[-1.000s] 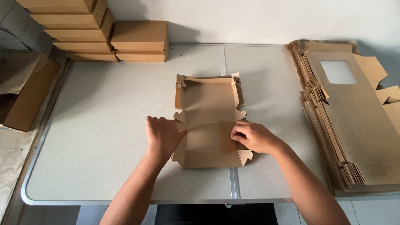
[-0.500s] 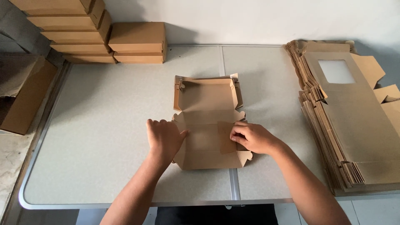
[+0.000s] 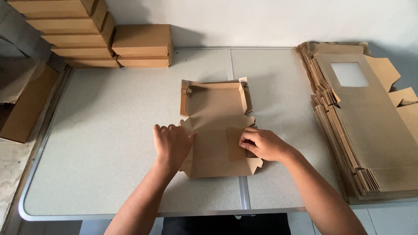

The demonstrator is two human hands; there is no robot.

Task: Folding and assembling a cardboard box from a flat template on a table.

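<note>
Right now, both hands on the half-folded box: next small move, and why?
Probably raise the near side panels. The far half of the cardboard box already has walls standing, while the near half lies flat on the table. The left hand presses its left edge, and the right hand pinches a folded-in flap, so both are placed to lift those sides.

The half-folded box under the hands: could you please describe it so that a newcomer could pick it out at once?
Start at the grey table, with closed boxes stacked at its far left corner and flat sheets piled on its right. The half-folded box lies mid-table, under the left hand and right hand. It alone lies open, far walls raised.
</note>
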